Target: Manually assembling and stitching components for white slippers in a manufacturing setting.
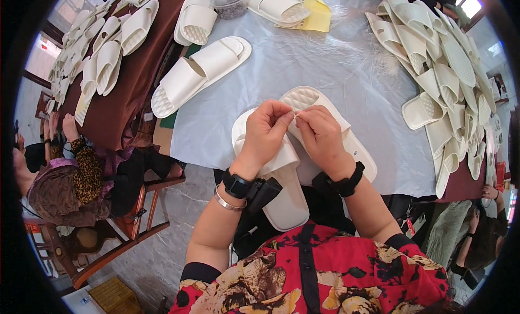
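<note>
Over a pair of white slippers, my left hand [265,134] and my right hand [324,134] meet fingertip to fingertip. Both pinch at one spot, where something tiny and pale shows between the fingers; I cannot make out what it is. Under my left hand lies one slipper [286,200], its sole reaching over the near table edge. The other slipper [358,151] of the pair is beneath my right hand, with its quilted footbed showing beyond my fingers. My hands hide part of both straps.
White slippers [203,70] lie to the left on the grey cloth [260,65]. A clear tub [230,4] of small dark pieces and yellow paper [319,16] are at the back. Fine white threads [346,40] spread nearby. A slipper heap [449,70] stands right; people sit both sides.
</note>
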Demonstrator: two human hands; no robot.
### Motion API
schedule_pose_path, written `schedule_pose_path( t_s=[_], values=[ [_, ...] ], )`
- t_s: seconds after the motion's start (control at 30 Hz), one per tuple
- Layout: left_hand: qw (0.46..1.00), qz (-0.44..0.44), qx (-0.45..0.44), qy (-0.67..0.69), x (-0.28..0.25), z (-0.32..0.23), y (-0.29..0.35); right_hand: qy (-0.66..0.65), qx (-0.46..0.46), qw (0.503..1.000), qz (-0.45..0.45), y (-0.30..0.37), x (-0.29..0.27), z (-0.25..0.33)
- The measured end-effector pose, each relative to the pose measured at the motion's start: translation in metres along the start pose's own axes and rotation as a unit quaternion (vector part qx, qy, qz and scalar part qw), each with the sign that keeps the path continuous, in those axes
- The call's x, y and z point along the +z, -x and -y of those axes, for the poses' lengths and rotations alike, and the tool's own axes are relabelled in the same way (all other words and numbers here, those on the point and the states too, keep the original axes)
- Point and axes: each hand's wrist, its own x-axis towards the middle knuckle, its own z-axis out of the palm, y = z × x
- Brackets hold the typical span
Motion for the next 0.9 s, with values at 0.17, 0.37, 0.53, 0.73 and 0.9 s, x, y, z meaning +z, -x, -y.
schedule_pose_path(
  t_s=[0.17, 0.37, 0.53, 0.73, 0.9],
  values=[
    [1.000, -0.024, -0.003, 0.013, 0.006, 0.001, -0.001, 0.018, 0.002, 1.000, -0.012, 0.000, 0.002, 0.000],
    [0.998, -0.053, -0.004, -0.023, 0.007, 0.001, 0.001, 0.028, -0.005, 0.999, -0.027, -0.002, 0.007, 0.003],
    [0.994, -0.059, 0.029, -0.086, 0.012, 0.004, 0.003, 0.028, -0.004, 1.000, -0.013, -0.002, 0.004, 0.002],
    [0.996, -0.054, 0.014, -0.072, 0.016, -0.001, 0.000, 0.036, 0.029, 0.999, 0.002, -0.005, 0.003, 0.002],
    [0.994, -0.089, 0.025, -0.060, 0.014, -0.001, 0.002, 0.047, 0.046, 0.998, 0.007, -0.007, 0.007, 0.009]
  ],
)
